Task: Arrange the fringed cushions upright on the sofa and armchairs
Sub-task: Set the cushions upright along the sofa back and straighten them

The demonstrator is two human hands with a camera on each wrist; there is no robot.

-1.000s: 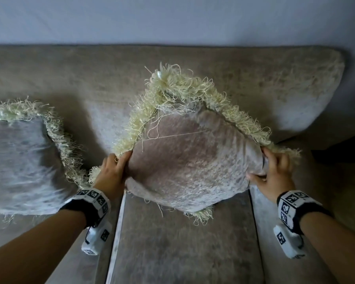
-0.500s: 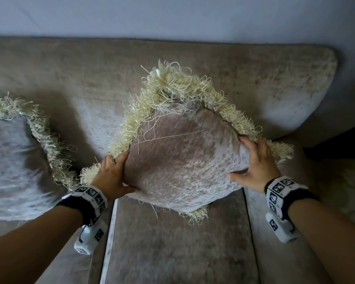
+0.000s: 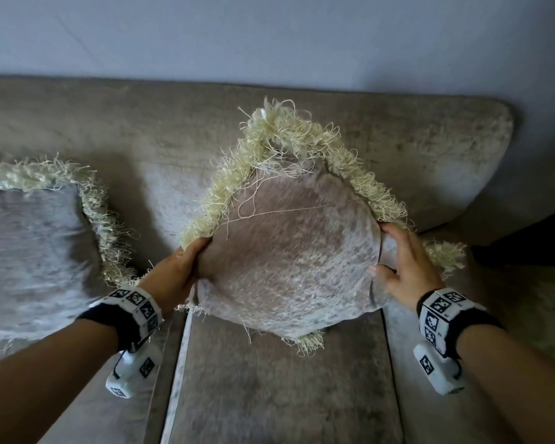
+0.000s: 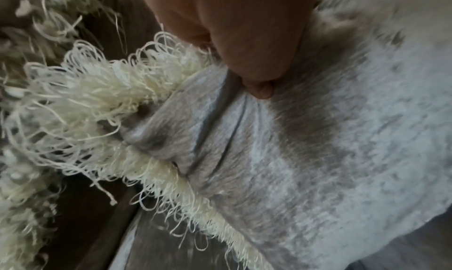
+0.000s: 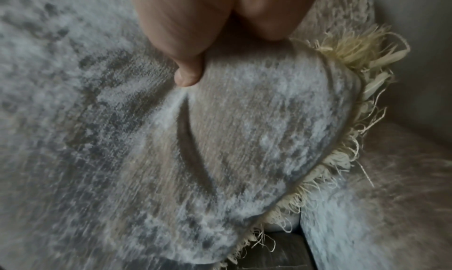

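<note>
Your left hand (image 3: 173, 274) and right hand (image 3: 404, 267) each grip a side corner of the grey velvet cushion with cream fringe (image 3: 289, 251). It stands on one corner on the taupe velvet sofa (image 3: 269, 386), leaning against the backrest. A second fringed grey cushion (image 3: 29, 251) rests at left.

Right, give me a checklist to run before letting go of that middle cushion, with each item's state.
1. Left hand grips the cushion at its left corner: ok.
2. Right hand holds the right corner, thumb on the front face: ok.
3. Cushion stands on one corner, diamond-wise, top point against the sofa backrest: ok.
4. Bottom corner rests on the seat: cannot tell; it may hang just above.
5. Clear of the neighbouring cushion: ok, a gap shows.
6. Will stay upright once released: cannot tell.
</note>
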